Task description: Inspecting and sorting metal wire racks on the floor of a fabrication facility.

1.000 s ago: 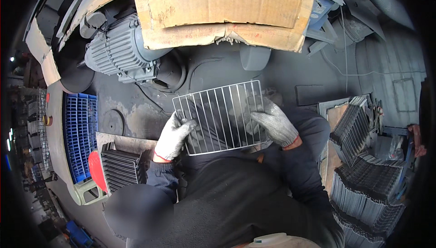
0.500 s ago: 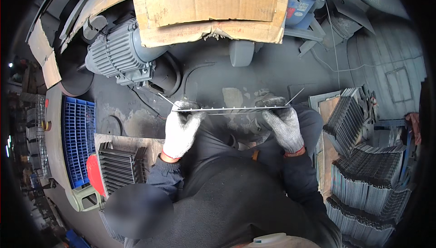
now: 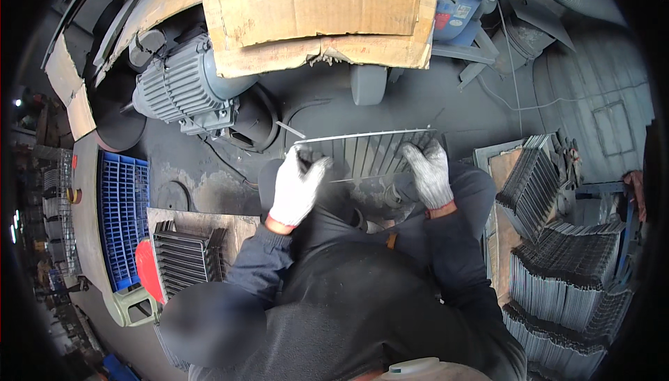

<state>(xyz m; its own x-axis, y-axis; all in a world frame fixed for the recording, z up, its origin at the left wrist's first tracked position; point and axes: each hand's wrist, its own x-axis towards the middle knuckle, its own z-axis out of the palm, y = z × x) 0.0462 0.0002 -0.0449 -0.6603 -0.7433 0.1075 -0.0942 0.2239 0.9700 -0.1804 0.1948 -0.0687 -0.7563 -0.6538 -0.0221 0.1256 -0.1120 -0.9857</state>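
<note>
Between my hands, in front of my body, is a metal wire rack (image 3: pixel 369 152) with a bright upper edge and several thin cross bars. My left hand (image 3: pixel 298 184), in a whitish knit glove, grips its left end with the thumb on the near side. Its right end is pinched by my right hand (image 3: pixel 427 172), gloved alike. Short bent pieces stick out past both upper corners of the rack. The fingertips behind it are partly hidden.
Stacks of similar racks (image 3: pixel 564 266) stand at my right, and a smaller stack (image 3: pixel 185 255) stands on a board at my left. A blue plastic crate (image 3: pixel 124 217) lies farther left. Ahead are a grey motor (image 3: pixel 178 88) and a cardboard sheet (image 3: pixel 317 4).
The rack was seen nearly edge-on; now it is tilted so its bars show. Its upper edge has risen away from me, and both hands have shifted slightly inward with it.
</note>
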